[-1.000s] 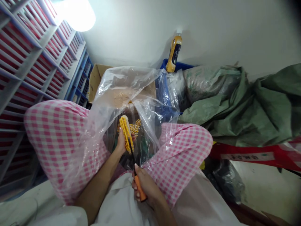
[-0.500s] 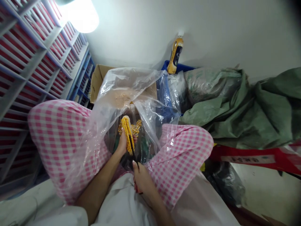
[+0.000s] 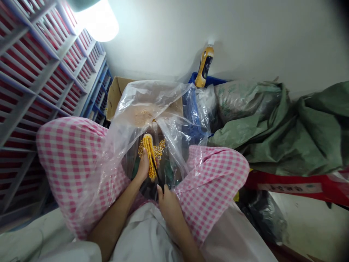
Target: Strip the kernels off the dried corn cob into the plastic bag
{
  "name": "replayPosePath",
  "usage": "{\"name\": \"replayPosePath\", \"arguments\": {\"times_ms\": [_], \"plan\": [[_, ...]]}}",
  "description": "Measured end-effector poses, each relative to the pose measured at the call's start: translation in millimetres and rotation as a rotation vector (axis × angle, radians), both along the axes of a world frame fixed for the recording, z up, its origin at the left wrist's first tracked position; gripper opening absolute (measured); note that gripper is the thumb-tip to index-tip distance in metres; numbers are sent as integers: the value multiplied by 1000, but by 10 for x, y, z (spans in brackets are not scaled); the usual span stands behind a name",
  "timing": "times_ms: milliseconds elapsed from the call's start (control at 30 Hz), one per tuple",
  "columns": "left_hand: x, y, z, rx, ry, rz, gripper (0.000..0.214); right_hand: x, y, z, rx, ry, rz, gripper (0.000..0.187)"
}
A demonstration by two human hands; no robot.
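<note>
Tightly, left hand (image 3: 142,168) grip shut round corn cob (image 3: 149,156), right hand (image 3: 169,205) clasping knife (image 3: 157,174), knees crowding bag (image 3: 152,109).

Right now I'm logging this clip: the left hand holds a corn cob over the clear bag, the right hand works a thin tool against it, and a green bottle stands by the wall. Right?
Not quite. The head view shows the bottle is yellow-orange, not green. The rest holds: the left hand holds the cob over the bag, and the right hand works the thin tool against it.
</note>
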State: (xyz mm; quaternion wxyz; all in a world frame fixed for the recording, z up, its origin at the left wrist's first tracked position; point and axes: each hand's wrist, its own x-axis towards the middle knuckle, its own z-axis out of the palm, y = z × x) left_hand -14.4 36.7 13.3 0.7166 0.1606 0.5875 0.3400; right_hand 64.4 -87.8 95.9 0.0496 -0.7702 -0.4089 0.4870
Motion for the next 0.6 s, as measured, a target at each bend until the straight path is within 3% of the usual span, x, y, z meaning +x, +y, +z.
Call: {"name": "replayPosePath", "arguments": {"times_ms": [67,133,300,433,500,533,600], "plan": [[15,-19,-8,-41,-34,-7,70,-11,20,-31,48,-112,65,39],[22,-34,-29,-56,-48,-3,69,-46,51,-77,-6,-21,5,40],[11,-39,-48,-25,33,-16,63,-131,121,-179,-123,319,-247,37],[28,-41,-25,-61,19,-25,65,-142,172,-100,-303,746,-530,39],[49,-51,-19,-91,-14,-17,69,-145,210,-61,-369,916,-592,42],[60,-57,-17,-93,-22,-20,70,-145,230,-56,-351,900,-574,41],[76,-67,-14,-76,-10,-39,69,-130,260,-66,-224,675,-455,36]]}}
